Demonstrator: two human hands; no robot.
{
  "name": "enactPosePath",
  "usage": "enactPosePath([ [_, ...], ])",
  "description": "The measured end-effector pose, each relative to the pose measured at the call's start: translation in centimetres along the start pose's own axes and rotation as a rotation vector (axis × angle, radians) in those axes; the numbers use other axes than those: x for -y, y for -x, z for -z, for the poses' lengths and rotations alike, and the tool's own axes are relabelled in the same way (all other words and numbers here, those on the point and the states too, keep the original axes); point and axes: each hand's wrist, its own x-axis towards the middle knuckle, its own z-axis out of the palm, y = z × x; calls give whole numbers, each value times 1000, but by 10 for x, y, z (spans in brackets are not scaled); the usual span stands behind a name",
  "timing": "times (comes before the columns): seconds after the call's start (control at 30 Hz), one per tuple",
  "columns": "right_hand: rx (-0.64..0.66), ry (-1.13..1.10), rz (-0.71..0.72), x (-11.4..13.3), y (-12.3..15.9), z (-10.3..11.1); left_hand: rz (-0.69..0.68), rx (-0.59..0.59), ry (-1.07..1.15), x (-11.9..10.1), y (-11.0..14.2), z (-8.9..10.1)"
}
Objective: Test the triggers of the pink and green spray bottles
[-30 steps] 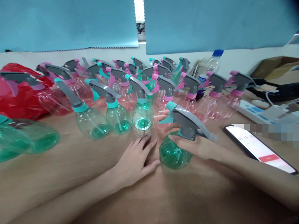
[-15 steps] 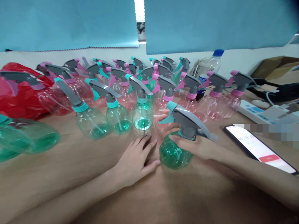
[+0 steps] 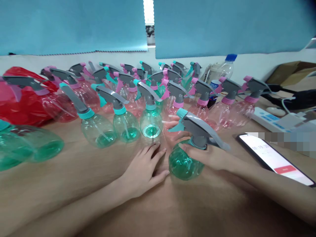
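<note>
Barely anything shifts: the right hand [image 3: 211, 156] keeps its grip on a green spray bottle [image 3: 184, 166].
Over the last second only the view drifts slightly, so the handling looks paused, with the bottle held at the near middle of the table [image 3: 148, 217], its grey-and-teal spray head [image 3: 195, 126] pointing up and leftward; whether its base touches the tabletop I cannot tell. The right thumb presses the near shoulder, the other fingers curling around the far side. The left hand [image 3: 143, 169] lies spread just beside it, holding nothing, near three green bottles [image 3: 127, 130].
</note>
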Motion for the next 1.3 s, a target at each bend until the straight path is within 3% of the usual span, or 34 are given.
enactPosePath([
  [1.3, -35, 59, -50, 5, -3, 1, -6, -18, -8, 2, 0, -2],
])
